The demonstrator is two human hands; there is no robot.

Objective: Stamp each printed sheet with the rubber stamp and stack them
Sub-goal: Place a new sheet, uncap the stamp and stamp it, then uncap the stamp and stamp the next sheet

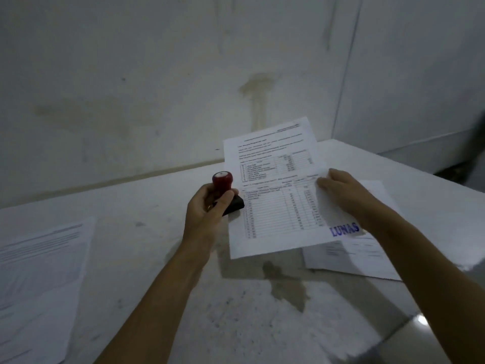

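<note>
Both forearms reach up from six o'clock over the table (147,258). The left hand (207,208), near centre, curls its fingers round the rubber stamp (223,185), red knob upward. At two o'clock the right hand (341,195) pinches the lifted stamped sheet (275,185) at its right edge, a stack (354,258) beneath. Another stack of sheets (39,285) lies at eight o'clock.

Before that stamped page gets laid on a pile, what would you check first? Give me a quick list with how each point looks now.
1. Stamp mark on the held sheet: blue LUNAS mark visible, ok.
2. Right hand holds the sheet: ok.
3. Rubber stamp secure in left hand, clear of the paper: ok.
4. Landing pile: sheets on the right lie flat on the table, ok.
5. Ink dry: cannot tell.
6. Sheets on the left stamped or not: cannot tell.
</note>
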